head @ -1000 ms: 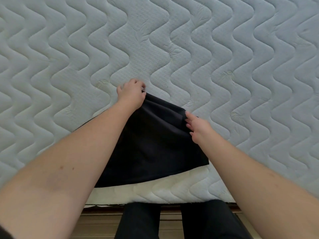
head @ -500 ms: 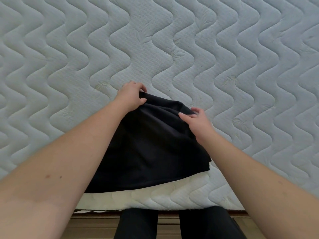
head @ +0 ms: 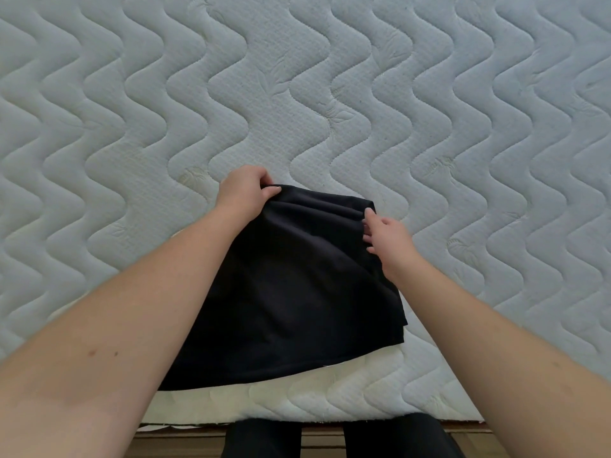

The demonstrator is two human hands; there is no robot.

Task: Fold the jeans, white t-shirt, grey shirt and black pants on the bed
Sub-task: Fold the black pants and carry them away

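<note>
pants (head: 291,292): black, folded, creased along the far edge, lower centre of frame on bed (head: 132,110) near its front edge | left hand (head: 243,191) clenched on far-left corner | right hand (head: 388,234) fingers loose, touching far-right edge | count: one garment, two hands | change: right hand slid slightly rightward (pants barely shifted)

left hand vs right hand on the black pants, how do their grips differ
The left hand is curled shut, pinching the far left corner of the black pants; the right hand is open, fingers laid against the right edge. The left hand sits farther up the bed than the right hand. Both touch the pants' far end.
</note>
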